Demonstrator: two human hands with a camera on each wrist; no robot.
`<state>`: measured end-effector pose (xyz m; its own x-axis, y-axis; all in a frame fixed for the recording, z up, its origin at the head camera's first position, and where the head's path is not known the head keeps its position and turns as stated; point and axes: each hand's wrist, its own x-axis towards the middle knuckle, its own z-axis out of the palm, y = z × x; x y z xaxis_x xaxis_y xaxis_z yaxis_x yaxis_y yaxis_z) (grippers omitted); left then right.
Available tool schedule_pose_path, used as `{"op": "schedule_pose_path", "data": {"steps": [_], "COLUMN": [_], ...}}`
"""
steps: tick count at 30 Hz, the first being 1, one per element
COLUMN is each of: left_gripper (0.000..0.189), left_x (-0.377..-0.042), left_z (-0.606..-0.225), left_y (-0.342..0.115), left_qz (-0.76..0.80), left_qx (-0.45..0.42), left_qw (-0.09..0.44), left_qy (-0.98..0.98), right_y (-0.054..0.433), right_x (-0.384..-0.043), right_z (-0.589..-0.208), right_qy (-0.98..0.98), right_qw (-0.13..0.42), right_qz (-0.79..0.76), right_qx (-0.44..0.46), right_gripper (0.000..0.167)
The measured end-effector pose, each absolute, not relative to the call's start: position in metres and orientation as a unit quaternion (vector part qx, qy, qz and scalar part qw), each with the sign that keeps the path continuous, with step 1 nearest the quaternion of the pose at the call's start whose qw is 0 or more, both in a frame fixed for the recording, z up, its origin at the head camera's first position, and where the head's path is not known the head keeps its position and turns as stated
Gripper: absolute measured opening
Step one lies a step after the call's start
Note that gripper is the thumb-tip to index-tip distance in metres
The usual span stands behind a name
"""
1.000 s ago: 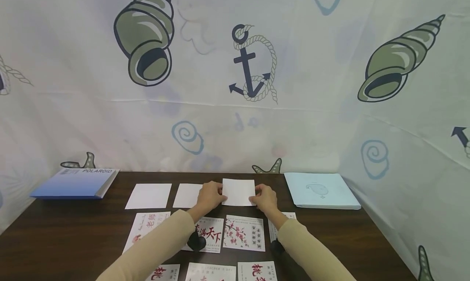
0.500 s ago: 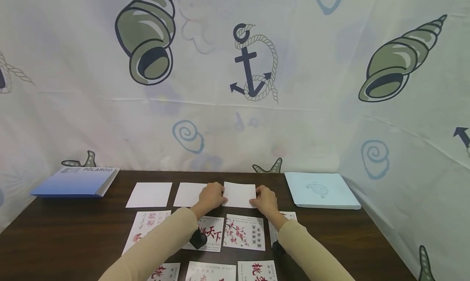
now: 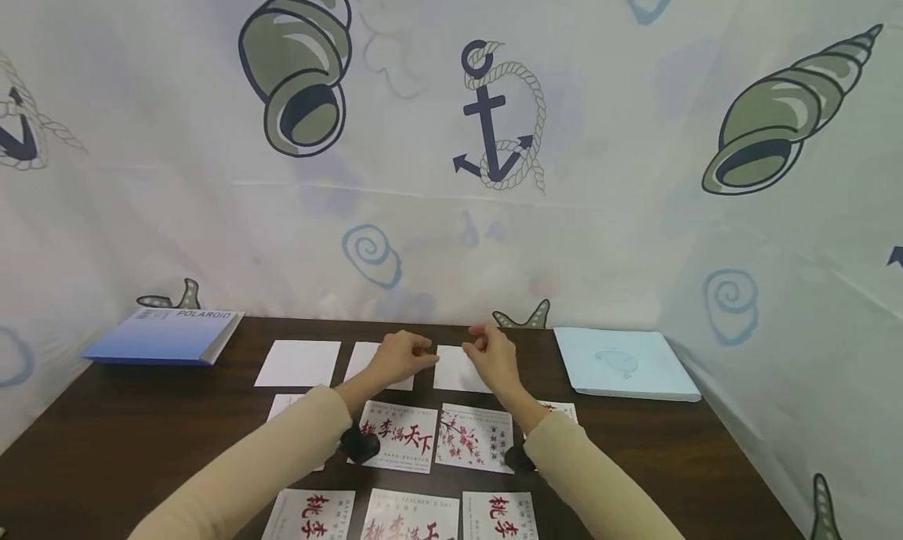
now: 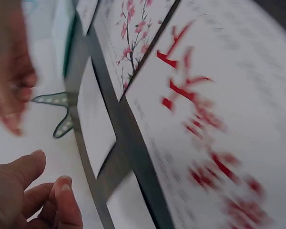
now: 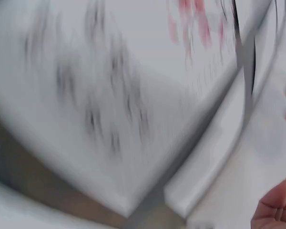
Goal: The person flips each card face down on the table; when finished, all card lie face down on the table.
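Note:
A row of blank white cards lies along the back of the dark table. My left hand hovers over the second card, its thumb and fingers apart with nothing between them in the left wrist view. My right hand hangs above the right side of the third card and partly covers it. Its fingers are loosely bent and hold nothing. In the left wrist view that third card lies flat and untouched. Printed cards, such as one with red characters and one with pink blossoms, lie in front.
A blue POLAROID folder lies at the back left. A pale blue stack with a whale drawing sits at the back right. Another blank card is at the row's left end. A patterned curtain hangs behind the table.
Both hands have let go of the third blank card, which now lies on the table. The right hand has risen up and left; the left hand has shifted slightly. The view has tilted a little.

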<state>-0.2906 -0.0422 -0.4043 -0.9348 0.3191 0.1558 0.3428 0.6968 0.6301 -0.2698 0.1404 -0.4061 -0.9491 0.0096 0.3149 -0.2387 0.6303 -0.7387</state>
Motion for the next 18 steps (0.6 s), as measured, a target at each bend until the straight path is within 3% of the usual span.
{"op": "schedule_pose_path", "data": {"steps": [7,12,18], "left_gripper": [0.042,0.049,0.057], "left_x": [-0.256,-0.231,-0.215], "left_z": [-0.405,-0.41,-0.416], "left_y": [-0.135,-0.189,-0.218], "left_qz": [-0.361,-0.335,-0.321], "left_qx": [-0.142,-0.066,-0.046], "left_qw": [0.001,-0.012,-0.021], "left_qy": [-0.922,-0.94,-0.946], "right_y": [0.065,0.021,-0.008], "right_x": [-0.244,-0.238,-0.238], "right_z": [-0.424,-0.427,-0.429], "right_qy": [-0.871,-0.866,-0.878], "right_qw": [0.028,-0.004,-0.019], "right_qz": [0.47,0.466,0.436], "right_qx": [0.14,0.183,0.198], "right_gripper": [0.023,0.025,0.026]}}
